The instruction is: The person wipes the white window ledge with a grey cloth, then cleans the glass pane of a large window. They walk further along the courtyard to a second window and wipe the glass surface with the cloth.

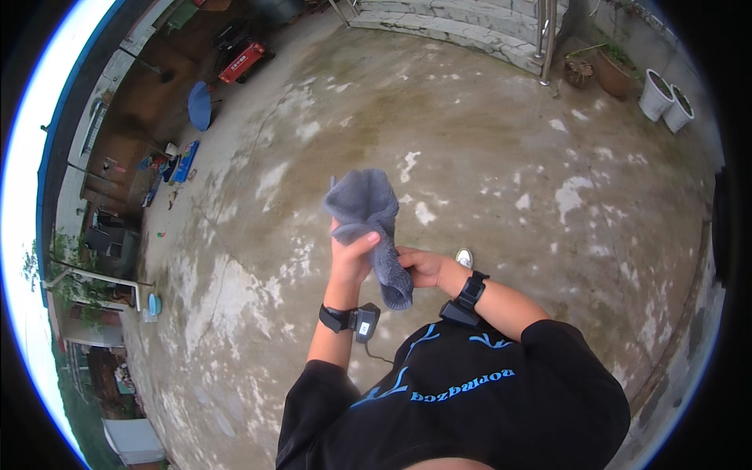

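A grey plush cloth (365, 197), folded and bunched, is held in front of my body above the concrete ground. My left hand (351, 251) grips it around the middle, thumb across the front and the other fingers mostly hidden behind the fabric. One part of the cloth spreads above that hand, and a narrower rolled part hangs down to its right. At the right edge of this hanging part, my right hand (422, 267) pinches the fabric with curled fingers; the fingertips are partly hidden.
Damp, patchy concrete (470, 153) surrounds me. Stone steps (440, 29) with metal railings rise ahead. White plant pots (655, 97) stand at the far right. A red machine (242, 61), a blue umbrella-like object (200, 106) and a light blue basin (154, 304) are leftward.
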Available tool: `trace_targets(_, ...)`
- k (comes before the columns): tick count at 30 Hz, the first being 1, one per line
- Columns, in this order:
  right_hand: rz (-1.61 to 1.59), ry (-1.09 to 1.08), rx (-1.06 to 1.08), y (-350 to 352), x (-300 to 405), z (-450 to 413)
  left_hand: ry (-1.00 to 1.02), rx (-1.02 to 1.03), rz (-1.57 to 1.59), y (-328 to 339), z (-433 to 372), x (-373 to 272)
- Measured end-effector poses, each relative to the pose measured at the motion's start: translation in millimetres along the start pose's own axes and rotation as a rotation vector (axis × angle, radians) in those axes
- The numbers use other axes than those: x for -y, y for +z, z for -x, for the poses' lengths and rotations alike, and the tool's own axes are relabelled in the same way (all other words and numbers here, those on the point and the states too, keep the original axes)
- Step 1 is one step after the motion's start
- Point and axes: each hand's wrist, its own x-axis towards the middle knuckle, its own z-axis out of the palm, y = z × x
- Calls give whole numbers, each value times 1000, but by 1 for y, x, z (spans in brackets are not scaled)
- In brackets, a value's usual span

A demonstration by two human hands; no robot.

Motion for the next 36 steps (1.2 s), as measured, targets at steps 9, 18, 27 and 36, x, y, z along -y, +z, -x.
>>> trace_targets(9,50,38,66,-40,155,-73,46,-147,57,-21,-193,2)
trace_targets(18,308,388,-637,-150,300,-99,14,-17,-947,-102,-278,102)
trace_targets(27,227,441,-636,-212,432,-108,461,489,-1102,-63,-474,186)
trace_targets(36,969,635,-834,-244,646,-125,614,645,-1466,-11,-686,183)
